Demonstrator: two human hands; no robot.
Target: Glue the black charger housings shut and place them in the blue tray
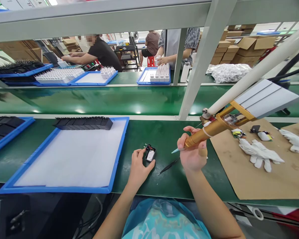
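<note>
My left hand (139,165) pinches a small black adapter housing (150,154) on the green bench, its thumb and fingers at the two sides. The housing lies with its open side up and shows a white part and red wires inside; metal pins stick out at its far end. In my right hand (193,154) is a gold glue gun (206,133), fingers wrapped round its barrel. Its teal nozzle (175,150) points left, above and to the right of the housing, apart from it. Black tweezers (168,166) lie on the bench between my hands.
At left stands a blue-rimmed tray (111,181) with a row of black housings (84,123). White gloves (260,152) and small circuit parts (238,133) lie on cardboard (235,176) at right. A slanting metal post (201,63) rises ahead. Co-workers (103,53) sit and stand beyond the belt.
</note>
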